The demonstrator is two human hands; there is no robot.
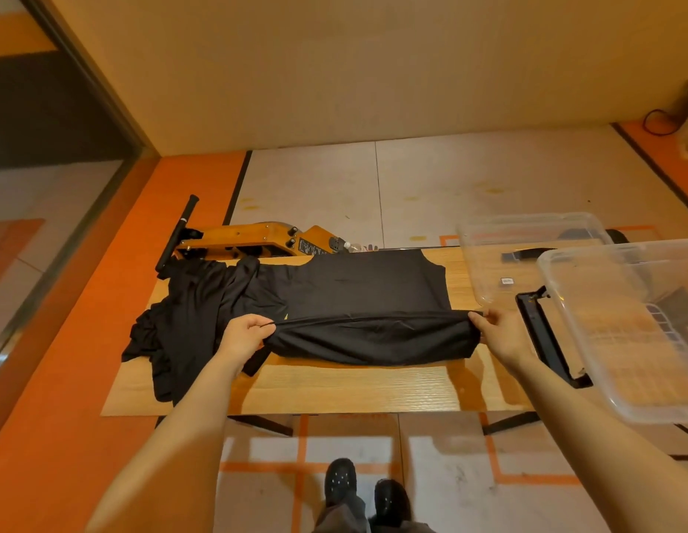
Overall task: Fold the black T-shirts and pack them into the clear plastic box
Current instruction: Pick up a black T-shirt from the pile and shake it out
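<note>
On the wooden table (pixel 354 390) I see a black T-shirt (pixel 365 298) spread mid-table, its near edge lifted; my left hand (pixel 244 336) and right hand (pixel 502 332) pinch that fold's ends. The clear plastic box (pixel 627 328) sits right.

1. A plain beige wall (pixel 334 63) is seen across the far side of the room, washed in warm yellowish light.
2. The floor (pixel 469 178) is laid with pale grey tiles, marked by yellowish stains and bordered by orange bands (pixel 57 378).
3. Orange tape lines (pixel 496 467) are set on the tiles beneath the near edge of the table.
4. A glass partition (pixel 38 209) with a dark frame is seen at the left.
5. A light wooden table (pixel 354 390) on dark legs stands at the centre.
6. An orange wooden machine (pixel 258 240) with a black handle lies behind the table's far left corner.
7. A dark cable (pixel 654 123) is seen on the floor at the far right.
</note>
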